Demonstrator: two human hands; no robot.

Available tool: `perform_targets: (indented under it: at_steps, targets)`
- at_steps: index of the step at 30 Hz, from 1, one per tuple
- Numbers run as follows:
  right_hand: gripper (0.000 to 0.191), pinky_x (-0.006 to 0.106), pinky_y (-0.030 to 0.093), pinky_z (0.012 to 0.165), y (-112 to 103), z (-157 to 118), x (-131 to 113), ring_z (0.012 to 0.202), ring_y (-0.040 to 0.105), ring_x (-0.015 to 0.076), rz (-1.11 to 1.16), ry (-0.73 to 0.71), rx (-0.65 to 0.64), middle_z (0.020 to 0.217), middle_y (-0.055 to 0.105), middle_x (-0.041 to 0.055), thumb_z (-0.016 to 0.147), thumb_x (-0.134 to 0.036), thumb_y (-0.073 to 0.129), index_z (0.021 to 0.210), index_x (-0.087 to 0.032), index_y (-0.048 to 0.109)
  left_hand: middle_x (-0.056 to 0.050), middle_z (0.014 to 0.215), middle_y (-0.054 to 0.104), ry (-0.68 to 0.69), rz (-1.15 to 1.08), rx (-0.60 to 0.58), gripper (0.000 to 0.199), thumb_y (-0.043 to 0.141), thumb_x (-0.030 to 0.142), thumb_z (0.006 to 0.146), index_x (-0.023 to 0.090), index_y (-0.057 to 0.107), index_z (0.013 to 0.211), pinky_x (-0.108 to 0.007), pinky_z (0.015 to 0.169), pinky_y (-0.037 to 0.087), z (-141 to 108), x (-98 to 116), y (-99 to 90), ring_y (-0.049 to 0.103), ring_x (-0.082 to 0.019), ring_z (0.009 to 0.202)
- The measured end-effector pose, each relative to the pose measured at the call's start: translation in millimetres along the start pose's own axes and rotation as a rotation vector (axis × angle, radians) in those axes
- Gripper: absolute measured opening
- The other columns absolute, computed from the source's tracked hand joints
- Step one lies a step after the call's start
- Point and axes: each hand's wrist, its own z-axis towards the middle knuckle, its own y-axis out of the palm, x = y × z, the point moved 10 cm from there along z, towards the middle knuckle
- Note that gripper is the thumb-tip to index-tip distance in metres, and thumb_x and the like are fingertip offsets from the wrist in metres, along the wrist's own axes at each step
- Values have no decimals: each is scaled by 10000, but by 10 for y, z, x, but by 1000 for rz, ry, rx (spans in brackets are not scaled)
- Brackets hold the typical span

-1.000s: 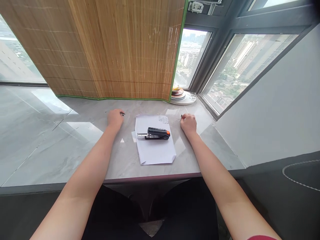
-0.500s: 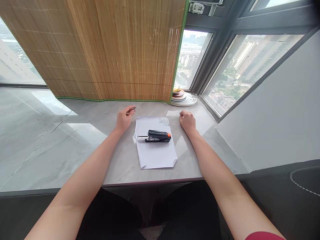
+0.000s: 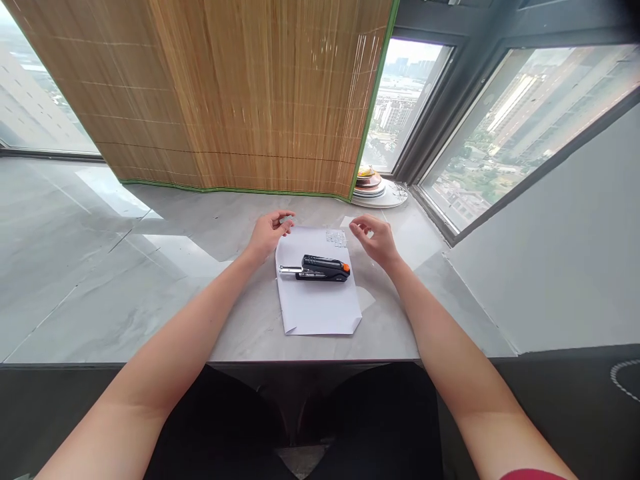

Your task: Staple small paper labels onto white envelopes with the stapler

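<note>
A black stapler with an orange end [image 3: 326,268] lies across white paper [image 3: 320,307], its silver arm pointing left. Near the paper's top edge is a small patch of fine grey marks [image 3: 336,238], too small to make out. My left hand [image 3: 273,233] is at the upper left corner of the paper, fingers apart, and no held object is visible. Beyond the upper right corner, my right hand [image 3: 375,239] has its thumb and forefinger tips together; whatever may be between them is too small to see. Neither hand touches the stapler.
A bamboo blind [image 3: 250,100] hangs down to the back of the grey marble surface [image 3: 150,267]. Stacked plates [image 3: 373,190] stand in the back corner by the windows. A white wall [image 3: 540,233] rises on the right.
Both hands have come closer to the paper, and the fingers of my left hand have spread. The small dark thing at its fingertips no longer shows. The view has shifted slightly.
</note>
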Motion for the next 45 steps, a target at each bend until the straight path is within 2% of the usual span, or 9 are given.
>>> perform_targets:
  at_steps: [4,6,8,12,15,18,26,38,45]
  targets:
    - [509,371,570,843,500,-223,-588,919,693,224,220,-204,-445,1126,783,75,1021,-722,665,1178,-245,745,-99,970,812,57,63,-9,453,771,551,979,173,762,1229,-357,811,573,-9,55,-4,723,-190,805]
    - [555,371,577,867,702,-354,-726,963,711,235,210,-242,-587,1204,784,81,968,-688,765,1306,-252,710,-112,963,821,74,87,-27,488,761,596,981,166,741,1210,-372,821,585,-18,72,17,744,-207,819]
    - [487,370,570,868,836,-432,-777,970,724,245,141,-255,-641,1174,793,75,961,-556,814,1327,-255,702,-126,978,830,91,105,-59,512,764,641,964,168,734,1159,-392,855,600,-32,96,60,769,-233,875]
    - [259,365,547,836,782,-381,-772,918,728,244,71,-243,-497,1061,799,68,982,-331,739,1223,-239,725,-142,1144,840,145,175,-144,515,744,673,966,188,773,1134,-439,997,599,-77,212,185,783,-276,1071]
    - [257,369,552,833,578,-271,-668,896,731,249,55,-196,-330,1056,804,75,951,-309,749,1195,-234,727,-133,1240,830,195,207,-236,484,730,651,985,198,814,1133,-443,1044,595,-142,328,310,769,-280,1148]
    - [231,360,549,795,439,-197,-525,854,724,250,8,-137,-246,999,800,65,921,-317,769,1135,-239,733,-108,1192,842,242,231,-311,434,746,612,987,209,832,1123,-438,1056,596,-218,404,424,776,-269,1128]
    - [226,346,531,803,401,-169,-473,851,714,244,-5,-121,-230,978,792,59,921,-351,776,1112,-237,735,-91,1120,851,380,330,-421,352,740,563,1002,234,846,1068,-394,919,601,-306,414,609,781,-255,1034]
    - [309,396,569,863,387,-170,-474,911,730,280,1,-127,-175,1032,812,75,922,-443,787,1161,-251,750,-98,1107,831,279,329,-404,374,712,591,986,241,827,1047,-393,905,577,-311,422,648,747,-268,1030]
    - [277,393,567,863,369,-168,-506,902,743,275,29,-143,-164,1024,812,71,919,-394,776,1147,-239,748,-98,1093,835,314,328,-392,312,704,509,1001,229,834,1049,-386,890,579,-314,447,648,751,-256,1003]
